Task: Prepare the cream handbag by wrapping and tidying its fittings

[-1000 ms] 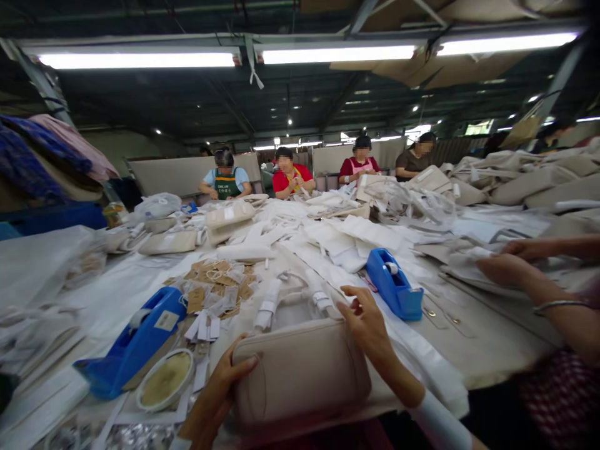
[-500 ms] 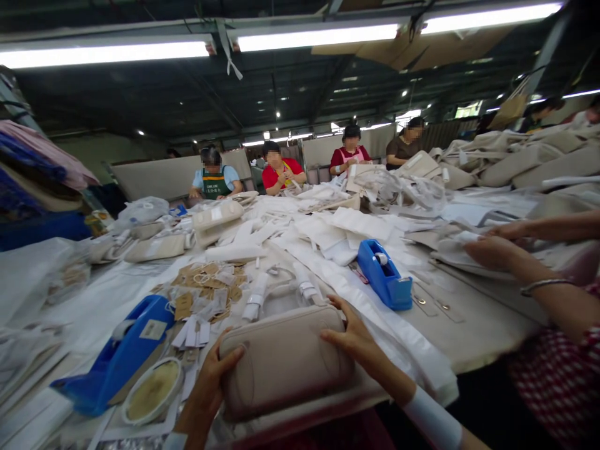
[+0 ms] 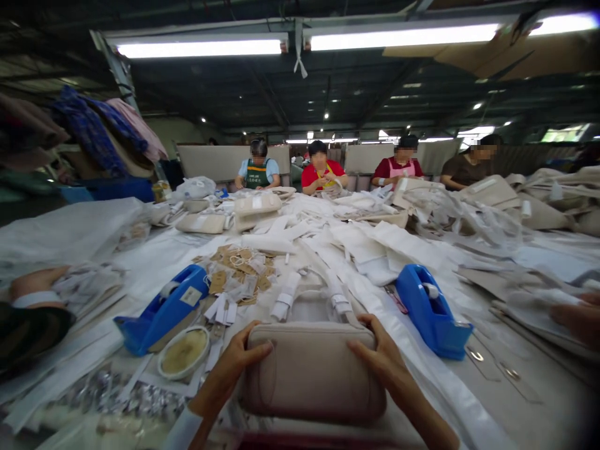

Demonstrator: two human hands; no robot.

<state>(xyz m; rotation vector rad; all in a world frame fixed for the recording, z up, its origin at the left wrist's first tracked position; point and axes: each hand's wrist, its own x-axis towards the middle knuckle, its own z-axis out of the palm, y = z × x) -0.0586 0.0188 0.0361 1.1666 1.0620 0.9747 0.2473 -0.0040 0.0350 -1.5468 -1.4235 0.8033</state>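
Observation:
A beige handbag (image 3: 314,375) is held upright at the near table edge, its base hidden from me. My left hand (image 3: 248,350) grips its upper left corner, thumb on the front face. On the upper right corner my right hand (image 3: 375,347) has its thumb on the front and its fingers over the top. Behind the bag, its strap (image 3: 309,275) loops away, with white wrapping (image 3: 287,297) around both sides of it. Brown paper tags (image 3: 239,269) and white labels (image 3: 220,310) lie just beyond my left hand.
Blue tape dispensers stand left (image 3: 164,306) and right (image 3: 429,309). A round dish (image 3: 184,353) sits near my left arm. Metal hooks (image 3: 509,372) lie at the right. White sheets (image 3: 370,240) and more bags cover the far table. A co-worker's hand (image 3: 37,284) is at the left; several people sit opposite.
The view has swung left, so the table and the bag appear further right. Both hands keep their hold on the handbag. A co-worker's arm has come into view at the left.

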